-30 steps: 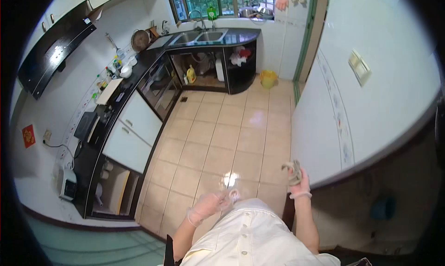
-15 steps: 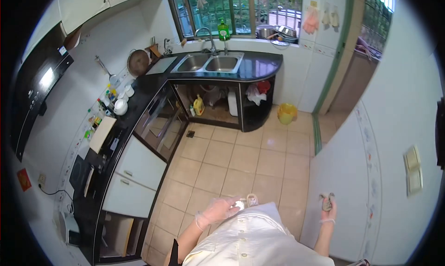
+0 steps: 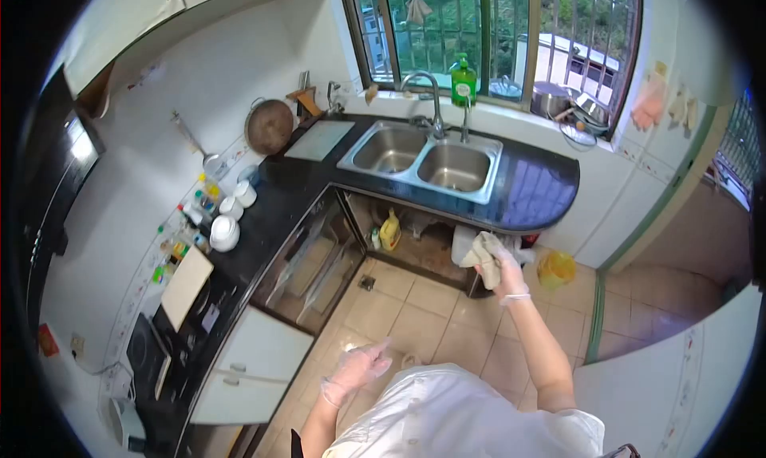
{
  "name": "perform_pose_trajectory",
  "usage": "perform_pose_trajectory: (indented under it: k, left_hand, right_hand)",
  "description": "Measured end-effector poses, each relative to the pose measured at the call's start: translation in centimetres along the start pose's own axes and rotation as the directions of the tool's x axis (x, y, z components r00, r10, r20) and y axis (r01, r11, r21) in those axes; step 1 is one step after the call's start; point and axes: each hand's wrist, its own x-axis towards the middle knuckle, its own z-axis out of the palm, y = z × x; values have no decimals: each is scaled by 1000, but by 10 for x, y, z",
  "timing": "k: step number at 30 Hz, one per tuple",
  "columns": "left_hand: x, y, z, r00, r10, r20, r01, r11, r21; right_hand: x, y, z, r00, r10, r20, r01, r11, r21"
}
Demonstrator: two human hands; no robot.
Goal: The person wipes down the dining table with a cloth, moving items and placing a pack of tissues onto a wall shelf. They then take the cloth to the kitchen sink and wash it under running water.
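Note:
My right hand point(image 3: 507, 276), in a clear plastic glove, is closed around a crumpled beige-grey cloth point(image 3: 483, 258). It is raised in front of the counter's rounded right end, below the double steel sink point(image 3: 455, 171). My left hand point(image 3: 357, 370), also in a clear glove, is low in front of my body over the floor. Its fingers are partly extended and it holds nothing I can see. A black countertop point(image 3: 536, 188) surrounds the sink, and a curved faucet point(image 3: 436, 107) rises behind the basins.
A green soap bottle point(image 3: 463, 83) stands on the windowsill beside pots point(image 3: 550, 99). White jars point(image 3: 225, 233), seasoning bottles and a cutting board point(image 3: 187, 286) line the left counter. A yellow bin point(image 3: 556, 270) is on the floor. The cabinet under the sink is open, with a yellow bottle point(image 3: 389, 231) inside.
I have come closer to the sink. My right hand has swung from low at the right up and forward with the cloth. My left hand has moved slightly left, away from my shirt.

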Motion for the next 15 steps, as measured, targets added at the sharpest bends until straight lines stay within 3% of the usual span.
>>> perform_pose_trajectory:
  k: [4, 5, 7, 9, 10, 11, 13, 15]
  left_hand:
    - [98, -45, -57, 998, 54, 17, -56, 992, 110]
    - [122, -46, -77, 998, 58, 21, -60, 987, 149]
    - [165, -51, -109, 997, 71, 6, -71, 977, 202]
    - [205, -57, -136, 996, 83, 19, -84, 989, 123]
    - [230, -63, -149, 996, 90, 20, -92, 992, 86]
    - [253, -73, -157, 998, 43, 56, -48, 995, 93]
    - [300, -90, -170, 998, 28, 51, -30, 999, 38]
    - [340, -102, -185, 998, 22, 64, -22, 1000, -6]
  right_hand:
    - [134, 7, 63, 975, 28, 219, 4, 990, -144]
    - [170, 13, 66, 950, -55, 306, 130, 965, -229]
    - [254, 25, 57, 955, -51, 292, 159, 919, -361]
    - [279, -2, 100, 962, -67, 263, 187, 867, -462]
    - [336, 10, 93, 965, -13, 260, 129, 892, -433]
    - [369, 15, 98, 943, -187, 274, 310, 792, -527]
    - [428, 18, 120, 869, -327, 370, 494, 597, -632]
    - [505, 23, 125, 910, -192, 368, 413, 508, -756]
